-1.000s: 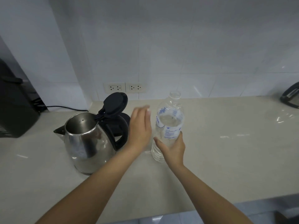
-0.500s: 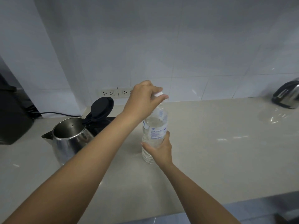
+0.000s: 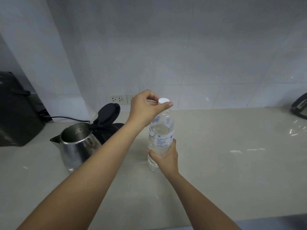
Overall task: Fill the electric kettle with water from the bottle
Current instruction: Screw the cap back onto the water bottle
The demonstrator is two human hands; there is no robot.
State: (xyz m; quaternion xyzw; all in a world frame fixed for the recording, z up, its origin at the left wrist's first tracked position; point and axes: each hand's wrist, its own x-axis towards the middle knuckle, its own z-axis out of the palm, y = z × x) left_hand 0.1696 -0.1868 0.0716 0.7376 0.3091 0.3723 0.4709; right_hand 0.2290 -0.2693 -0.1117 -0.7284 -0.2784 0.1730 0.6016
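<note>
We hold the clear plastic water bottle (image 3: 161,138) upright on the beige tabletop (image 3: 232,171); its white-blue label has print too small to read; right hand (image 3: 165,157) wrapped round the lower body, left hand (image 3: 146,108) pinching the white screw cap (image 3: 163,100); stainless-steel electric kettle (image 3: 75,145), black lid up, stands just left, partly behind our left forearm; wall sockets (image 3: 117,99) behind; black appliance (image 3: 16,112) far left.

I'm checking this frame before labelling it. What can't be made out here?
- Head view: whether the cap is loosened; left hand fingers cover its side.
- Kettle base and handle: hidden behind the left forearm.
- Bottle label text: too small.
- Right-edge appliance: cut off by the frame.
- Right hand covers the bottle's lower front.
</note>
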